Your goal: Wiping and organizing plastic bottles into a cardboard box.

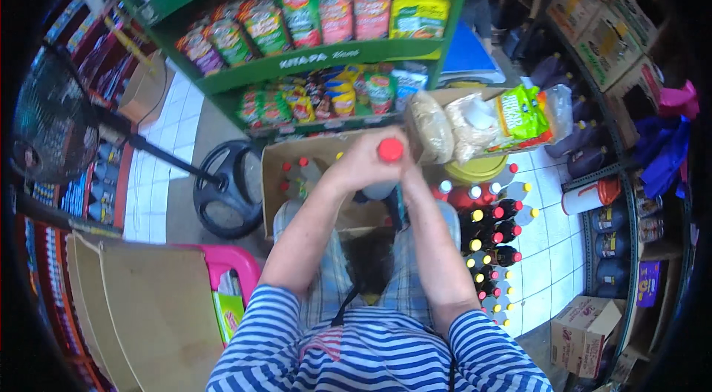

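My left hand (362,160) is closed around the upper part of a bottle, just below its red cap (391,150). The clear lower body of the bottle (378,190) shows under that hand, between my knees. Close against the bottle's right side is my right hand (407,175); its fingers are hidden, so its grip does not show. Beneath both hands stands an open cardboard box (271,195), holding a few clear bottles (302,173) with red caps at its left end.
Several capped soda bottles (486,232) stand on the floor to my right. A carton of bagged goods (475,125) sits beyond them. Ahead is a green snack shelf (326,58). A fan base (226,188), a pink chair (233,262) and a large carton (159,310) are on the left.
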A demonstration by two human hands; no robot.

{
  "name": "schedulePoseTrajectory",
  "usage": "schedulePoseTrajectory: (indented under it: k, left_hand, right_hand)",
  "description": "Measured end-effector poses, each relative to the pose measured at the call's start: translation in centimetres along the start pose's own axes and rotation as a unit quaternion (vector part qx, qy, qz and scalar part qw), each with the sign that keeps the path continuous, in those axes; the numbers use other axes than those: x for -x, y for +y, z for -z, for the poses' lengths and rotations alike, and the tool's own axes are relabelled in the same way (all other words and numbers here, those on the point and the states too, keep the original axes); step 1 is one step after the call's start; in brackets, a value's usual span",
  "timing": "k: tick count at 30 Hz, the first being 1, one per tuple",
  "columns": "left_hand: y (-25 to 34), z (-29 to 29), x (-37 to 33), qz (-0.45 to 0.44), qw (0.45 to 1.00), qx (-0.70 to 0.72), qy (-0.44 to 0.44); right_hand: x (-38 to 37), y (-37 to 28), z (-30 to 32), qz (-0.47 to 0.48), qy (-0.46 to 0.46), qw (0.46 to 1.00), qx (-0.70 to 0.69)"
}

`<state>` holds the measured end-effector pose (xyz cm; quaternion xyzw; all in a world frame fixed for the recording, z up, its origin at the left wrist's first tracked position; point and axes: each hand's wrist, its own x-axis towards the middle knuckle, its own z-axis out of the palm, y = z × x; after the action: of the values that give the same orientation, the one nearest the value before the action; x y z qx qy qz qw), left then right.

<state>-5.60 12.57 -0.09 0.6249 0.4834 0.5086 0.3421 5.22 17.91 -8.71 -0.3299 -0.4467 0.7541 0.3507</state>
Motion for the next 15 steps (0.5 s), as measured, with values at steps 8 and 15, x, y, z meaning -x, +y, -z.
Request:
schedulePoseTrajectory:
  k: [8,15]
  left_hand:
    - [-5.6,7.5,0.4,0.125,0.979,0.112,0.120]
    - [-16.9,11.1,7.3,0.162,0.952,-0.242,0.097]
  right_hand:
    - [-0.7,-0.2,-1.4,0.048,0.029,0.968,0.245]
    - [-1.5,-0.2,0.2,0.025,0.038,0.974,0.221]
